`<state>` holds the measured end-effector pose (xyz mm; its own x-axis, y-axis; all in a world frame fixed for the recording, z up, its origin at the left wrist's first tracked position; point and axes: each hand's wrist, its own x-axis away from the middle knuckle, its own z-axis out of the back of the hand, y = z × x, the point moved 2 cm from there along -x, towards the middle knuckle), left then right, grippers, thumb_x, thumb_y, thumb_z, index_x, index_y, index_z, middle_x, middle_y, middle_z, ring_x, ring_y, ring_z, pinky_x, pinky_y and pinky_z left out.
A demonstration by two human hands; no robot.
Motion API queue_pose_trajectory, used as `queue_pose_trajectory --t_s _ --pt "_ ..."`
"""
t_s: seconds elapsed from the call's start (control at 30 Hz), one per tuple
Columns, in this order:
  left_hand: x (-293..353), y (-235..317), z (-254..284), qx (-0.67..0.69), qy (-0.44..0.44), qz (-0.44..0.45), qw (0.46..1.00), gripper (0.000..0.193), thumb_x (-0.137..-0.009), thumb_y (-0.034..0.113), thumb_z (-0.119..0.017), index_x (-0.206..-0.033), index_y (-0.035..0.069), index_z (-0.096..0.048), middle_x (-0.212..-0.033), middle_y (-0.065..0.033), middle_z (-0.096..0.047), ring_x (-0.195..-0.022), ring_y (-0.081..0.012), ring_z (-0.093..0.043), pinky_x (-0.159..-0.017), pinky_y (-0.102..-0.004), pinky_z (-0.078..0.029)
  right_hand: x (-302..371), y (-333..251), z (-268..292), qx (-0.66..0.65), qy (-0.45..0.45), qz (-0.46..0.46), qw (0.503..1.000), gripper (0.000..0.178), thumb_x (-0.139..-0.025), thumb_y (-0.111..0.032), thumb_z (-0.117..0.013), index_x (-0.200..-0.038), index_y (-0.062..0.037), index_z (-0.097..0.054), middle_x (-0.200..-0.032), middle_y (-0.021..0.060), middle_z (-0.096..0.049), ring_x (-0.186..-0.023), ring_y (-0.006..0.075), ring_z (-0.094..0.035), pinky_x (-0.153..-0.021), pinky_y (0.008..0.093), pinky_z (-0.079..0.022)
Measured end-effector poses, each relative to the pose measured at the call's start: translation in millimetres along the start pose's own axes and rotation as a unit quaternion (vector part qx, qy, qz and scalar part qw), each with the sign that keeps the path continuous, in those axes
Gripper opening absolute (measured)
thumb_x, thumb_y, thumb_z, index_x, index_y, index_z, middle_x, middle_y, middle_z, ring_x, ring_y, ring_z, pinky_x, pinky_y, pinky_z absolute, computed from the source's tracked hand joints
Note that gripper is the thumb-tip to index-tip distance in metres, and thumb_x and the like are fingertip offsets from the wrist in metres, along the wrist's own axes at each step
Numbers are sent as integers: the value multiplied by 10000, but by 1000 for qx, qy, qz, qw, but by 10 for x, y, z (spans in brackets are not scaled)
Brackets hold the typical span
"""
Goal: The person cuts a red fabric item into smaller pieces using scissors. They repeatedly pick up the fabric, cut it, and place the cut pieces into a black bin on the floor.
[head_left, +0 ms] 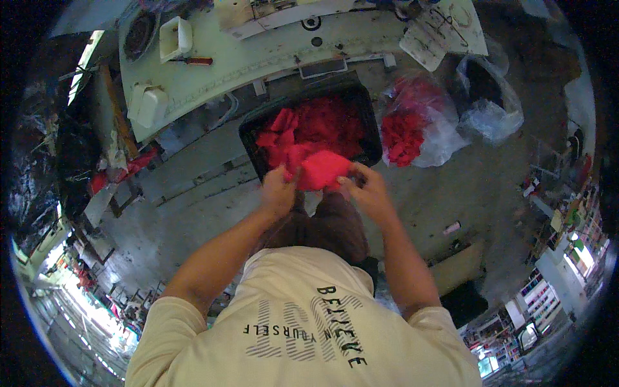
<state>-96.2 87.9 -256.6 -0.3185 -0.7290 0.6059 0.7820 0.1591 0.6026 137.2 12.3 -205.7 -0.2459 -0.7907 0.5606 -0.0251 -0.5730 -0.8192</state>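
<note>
Between my two hands a red fabric piece (324,170) is held up in front of my knees. My left hand (279,192) pinches its left edge, and my right hand (367,187) grips its right edge with thumb and fingers. Just beyond, on the floor, stands a dark crate (376,132) filled with more red fabric pieces (329,122). The cloth I hold overlaps the crate's near side in view, so part of that rim is hidden.
A clear plastic bag (445,138) of red pieces sits right of the crate, with another plastic bag (493,119) beside it. Ahead is a pale sewing-machine table (213,80) bearing a white tray (175,39) and a red-handled tool (198,61).
</note>
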Motion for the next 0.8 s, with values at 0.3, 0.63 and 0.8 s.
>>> queue_pose_trajectory --t_s 0.3,0.63,0.8 --pt "-220 27 214 -112 111 -82 984 1010 -685 255 -817 -1451 109 -176 -1448 -300 -188 -1272 -502 -359 -1030 -514 -392 -1238 799 -557 292 77 30 953 403 -748 -223 -708 -1108 -58 -637 -1048 217 -657 -951 392 -641 -850 425 -513" --pt "-426 4 -139 -75 57 96 991 908 -704 214 -752 -1436 160 -219 -1458 -370 -119 -1157 -561 -455 -975 -538 -443 -145 -105 44 80 78 -4 994 132 -793 -38 -600 -913 -58 -651 -721 -21 -595 -622 75 -528 -594 258 -447" --pt "-771 -946 -221 -166 137 -50 975 677 -761 98 -618 -1367 122 -316 -1372 -366 -271 -1022 -560 -522 -877 -559 -480 -57 -187 78 -58 50 -41 996 209 -796 -84 -651 -1002 -56 -632 -796 -2 -625 -723 77 -555 -659 265 -472"
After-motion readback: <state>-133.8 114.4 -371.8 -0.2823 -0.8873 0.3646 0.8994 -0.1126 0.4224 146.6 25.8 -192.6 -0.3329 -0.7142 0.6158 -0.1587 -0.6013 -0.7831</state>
